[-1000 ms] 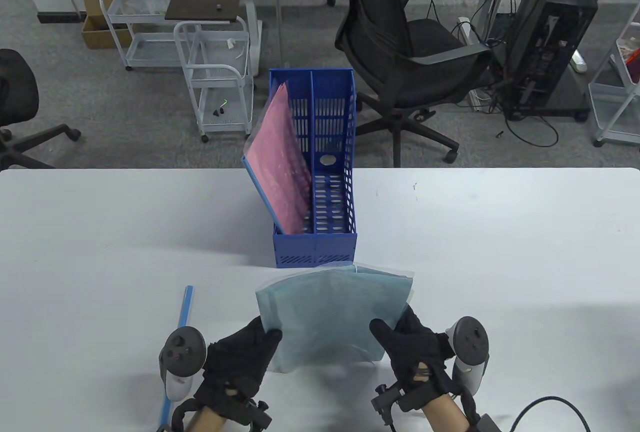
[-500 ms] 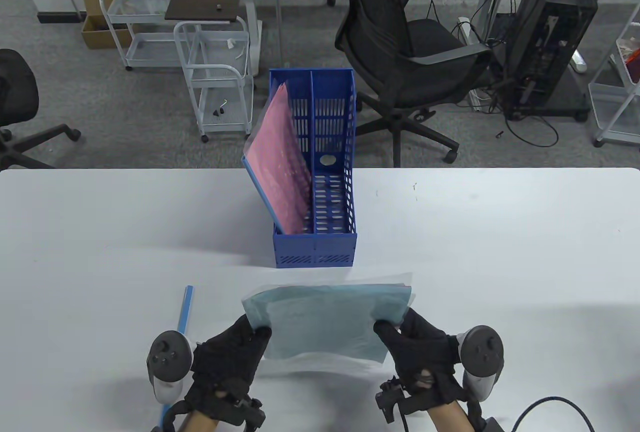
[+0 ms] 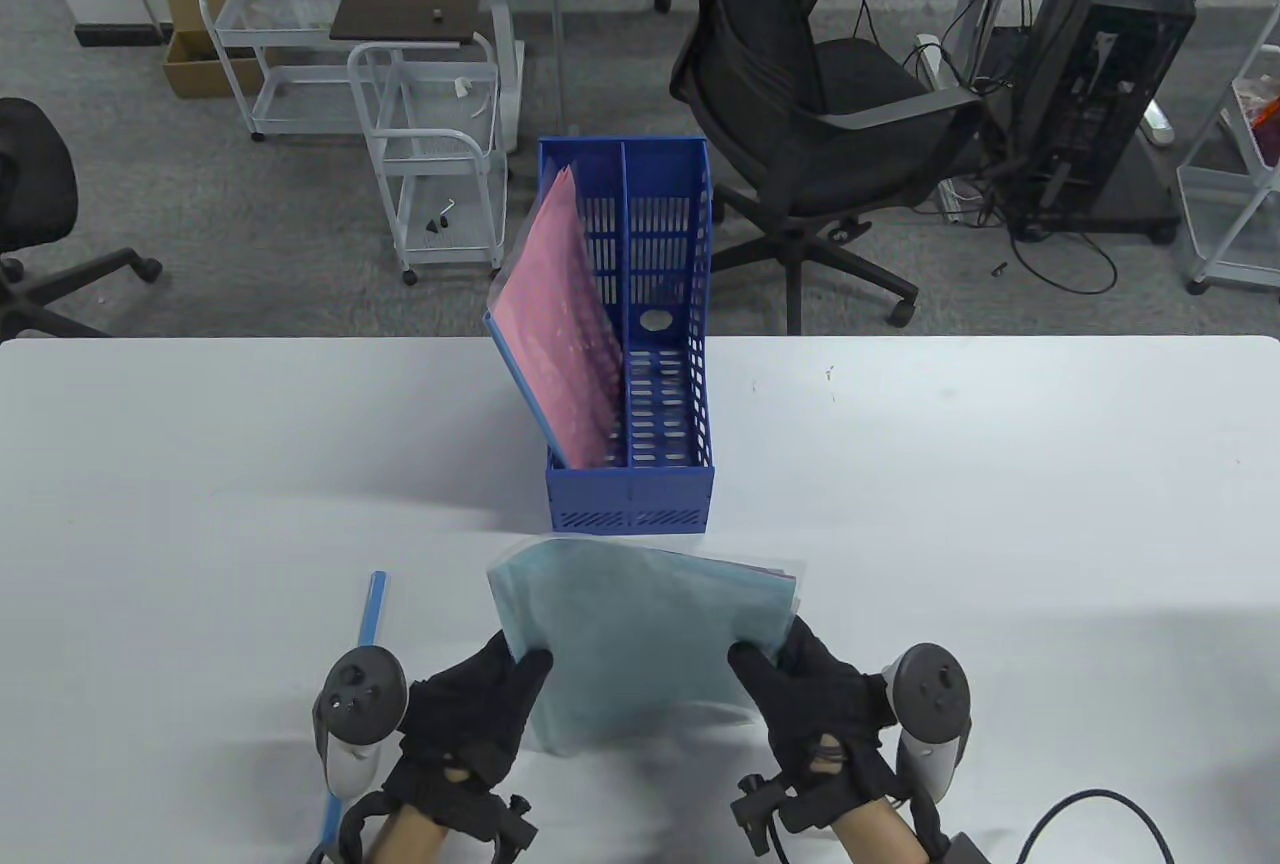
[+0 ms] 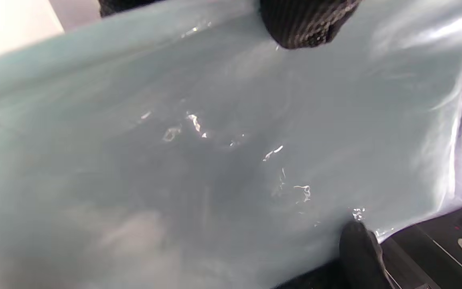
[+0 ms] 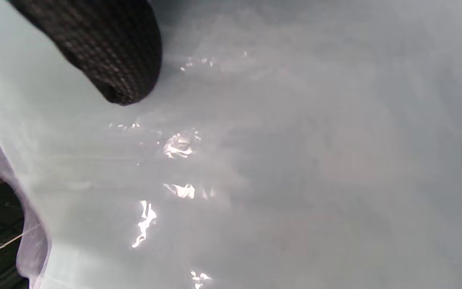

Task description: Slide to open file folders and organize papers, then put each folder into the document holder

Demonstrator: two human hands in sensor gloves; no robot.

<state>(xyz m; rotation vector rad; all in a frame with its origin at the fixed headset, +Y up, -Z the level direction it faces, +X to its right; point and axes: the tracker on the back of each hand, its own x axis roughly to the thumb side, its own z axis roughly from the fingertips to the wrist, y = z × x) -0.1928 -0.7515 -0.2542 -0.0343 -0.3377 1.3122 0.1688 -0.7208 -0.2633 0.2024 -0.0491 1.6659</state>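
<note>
Holding the light blue folder [image 3: 640,639] between them, both hands pinch its near corners: left hand [image 3: 465,729] on the near-left corner with thumb on top, right hand [image 3: 820,714] on the near-right corner, thumb also on top. Folder sits raised over the near part of the white counter [image 3: 1000,464], tilted, far edge just in front of the blue document holder [image 3: 660,494], not touching it as far as I can tell. Clear plastic edge and paper edges show along its far-right side.

Left wrist view: a gloved fingertip [image 4: 307,22] presses on the glossy blue sheet, which fills the frame. Right wrist view: same, one fingertip [image 5: 110,52] on the sheet, rest is blur.

Document holder stands upright mid-counter, two compartments; pink folder [image 3: 560,334] leans in the left one, right one holds nothing visible. Blue slide bar [image 3: 372,609] lies on the counter beside the left hand, apart from the folder.
</note>
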